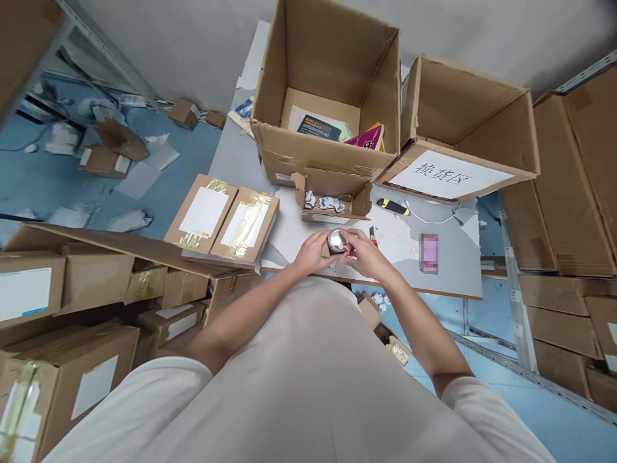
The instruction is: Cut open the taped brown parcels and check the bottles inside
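My left hand (312,252) and my right hand (364,253) are closed around a shiny silver round-topped object (337,240) near the table's front edge. Its lower part is hidden by my fingers, so its kind is unclear. A bit of pink shows beside it under my right fingers. Just beyond my hands stands a small open cardboard box (354,204) with crumpled printed paper (331,204) inside. A small red and black item (373,236) lies close to my right hand. Farther right are a yellow and black box cutter (393,206) and a pink rectangular item (429,253), blurred out.
A large open carton (315,151) holding books stands at the back of the table (400,257). Beside it is another open carton (482,141) with a handwritten sign. Two taped parcels (219,218) sit at left. Boxes crowd both sides; a white cable (431,220) curls at right.
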Demonstrator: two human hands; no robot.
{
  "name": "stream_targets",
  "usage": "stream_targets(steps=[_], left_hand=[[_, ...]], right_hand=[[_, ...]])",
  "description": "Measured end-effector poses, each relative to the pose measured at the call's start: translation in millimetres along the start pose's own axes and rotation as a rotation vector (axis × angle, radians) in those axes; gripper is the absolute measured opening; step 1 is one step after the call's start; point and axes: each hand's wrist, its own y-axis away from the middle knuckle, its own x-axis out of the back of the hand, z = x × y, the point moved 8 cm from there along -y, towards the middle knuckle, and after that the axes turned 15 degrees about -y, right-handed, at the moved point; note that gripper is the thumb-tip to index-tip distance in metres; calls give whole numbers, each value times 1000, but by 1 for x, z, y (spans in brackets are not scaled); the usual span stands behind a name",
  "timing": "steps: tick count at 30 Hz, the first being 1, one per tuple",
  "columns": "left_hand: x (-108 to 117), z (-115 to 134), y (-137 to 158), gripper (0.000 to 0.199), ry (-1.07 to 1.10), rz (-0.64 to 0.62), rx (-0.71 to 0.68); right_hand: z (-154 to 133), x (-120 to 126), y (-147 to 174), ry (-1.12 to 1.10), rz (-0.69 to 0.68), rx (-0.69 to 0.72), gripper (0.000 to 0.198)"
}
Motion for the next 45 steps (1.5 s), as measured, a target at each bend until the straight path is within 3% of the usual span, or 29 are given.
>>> stream_targets(steps=[2, 6, 10, 16, 19, 22, 24, 28, 30, 32, 34, 37, 45], left_hand=[[1, 0, 0, 67, -12, 6, -12], [-1, 1, 1, 64, -22, -12, -52], [-4, 1, 2, 67, -14, -42, -47], [-10, 4, -4, 72, -11, -119, -72], [-9, -3, -5, 75, 22, -114, -26], [-9, -11, -2, 83, 76, -111, 29], [-9, -16, 3, 90, 121, -75, 76], [-13, -28, 19, 106, 299, 49, 266], [-14, -30, 27, 93, 337, 75, 317], [-11, -22, 28, 64, 267, 60, 244], [-9, -9, 26, 44, 150, 4, 96], [-9, 0, 20, 41, 44, -66, -54], [-5, -5, -1, 33, 108, -145, -182]], right_hand=[[-2, 2, 2, 26, -50, 60, 57], [-3, 8, -1, 336, -70, 102, 37], [0, 1, -11, 534, -213, 165, 22], [24, -2, -44, 550, -393, -24, 48], [23, 1, -51, 556, -368, -30, 50], [27, 4, -43, 403, -289, 15, 43], [35, 9, -30, 241, -152, 51, 37], [70, 29, 14, -165, 448, -16, 45], [85, 19, 34, -372, 578, -81, 47], [81, 0, 39, -439, 478, -41, 42], [66, -17, 37, -349, 308, 59, 37], [55, -25, 29, -204, 151, 135, 36], [52, -16, -3, -66, 27, 251, 29]])
